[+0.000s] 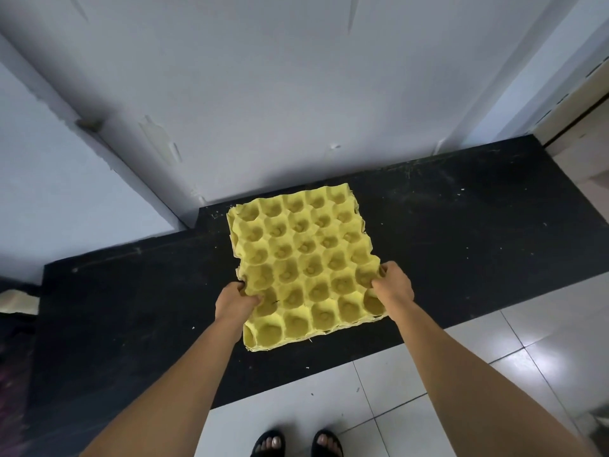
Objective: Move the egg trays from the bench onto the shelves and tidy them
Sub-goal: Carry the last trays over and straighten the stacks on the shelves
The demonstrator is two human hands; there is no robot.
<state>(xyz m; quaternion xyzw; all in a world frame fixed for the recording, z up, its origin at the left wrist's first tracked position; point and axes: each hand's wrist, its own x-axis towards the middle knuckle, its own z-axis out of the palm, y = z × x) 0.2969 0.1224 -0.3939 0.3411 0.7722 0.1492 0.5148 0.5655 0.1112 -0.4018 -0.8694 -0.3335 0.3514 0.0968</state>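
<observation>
Yellow egg trays (306,258), moulded pulp, several nested in one stack; layered edges show along the left and near sides. Cups face up and hold no eggs. The stack sits over the black bench (461,232), about mid-length, turned slightly off square to the bench edge. Cannot tell whether it rests on the bench or is raised a little.

Left hand (235,303) grips the stack's left edge near the front corner, thumb on top pressed into a cup, fingers curled under the rim. Right hand (393,286) grips the right edge, fingers hooked over the rim into the outer cups. Both forearms are bare and reach in from the bottom of the frame.

The bench top is dusty, with pale specks and bits of straw-like debris along its back edge. Behind it stands a grey-white wall (263,94) with chipped paint patches. White glossy floor tiles (494,341) lie in front of and to the right of the bench. Black sandals (298,443) with toes showing are at the bottom edge. A beige scrap (16,301) is at the far left; unclear what it is.
</observation>
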